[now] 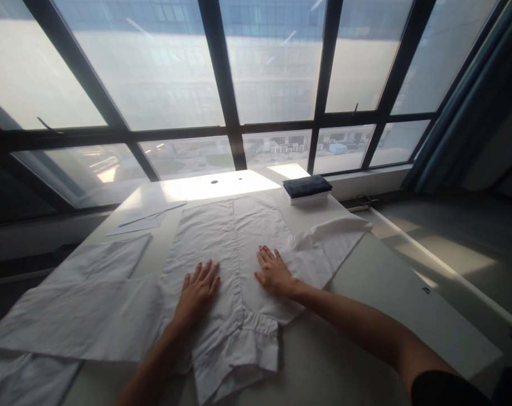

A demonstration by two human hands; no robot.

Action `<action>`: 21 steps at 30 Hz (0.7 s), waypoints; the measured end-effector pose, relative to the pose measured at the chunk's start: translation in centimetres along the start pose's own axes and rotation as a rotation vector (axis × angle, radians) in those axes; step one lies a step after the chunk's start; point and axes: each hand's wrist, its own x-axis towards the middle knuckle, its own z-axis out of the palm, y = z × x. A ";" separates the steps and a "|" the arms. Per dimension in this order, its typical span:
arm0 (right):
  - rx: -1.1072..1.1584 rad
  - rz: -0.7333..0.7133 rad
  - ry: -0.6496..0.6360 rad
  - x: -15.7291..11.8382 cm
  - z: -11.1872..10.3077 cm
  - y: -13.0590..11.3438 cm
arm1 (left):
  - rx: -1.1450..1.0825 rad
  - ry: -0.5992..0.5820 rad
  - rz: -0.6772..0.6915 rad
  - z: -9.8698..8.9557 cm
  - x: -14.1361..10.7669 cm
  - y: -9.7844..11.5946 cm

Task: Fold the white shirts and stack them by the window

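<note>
A white shirt (247, 237) lies spread on the white table (366, 299), with its collar end toward me and a seam or placket running down its middle. My left hand (199, 293) rests flat on the cloth left of that line, fingers spread. Right of the line, my right hand (275, 273) also lies flat on the shirt, its fingers stretched out. One sleeve (332, 239) reaches out to the right. The other side's cloth extends left, where it meets more white fabric (99, 259).
A folded dark cloth (307, 186) sits on folded white ones at the table's far right corner. Thin sheets (141, 223) lie at the far left. Large windows (273, 62) stand behind the table, and a blue curtain (463, 118) hangs at the right.
</note>
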 end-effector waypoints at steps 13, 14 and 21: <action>-0.175 0.227 0.092 -1.5 -0.7 8.0 | -0.009 0.005 -0.023 -0.7 -0.6 1.2; -0.185 0.220 0.099 -1.6 -0.6 8.0 | -0.009 0.004 -0.022 -0.8 -0.6 1.3; -0.286 0.216 0.135 -0.8 -1.4 3.2 | -0.053 -0.010 0.061 -1.6 -0.9 4.0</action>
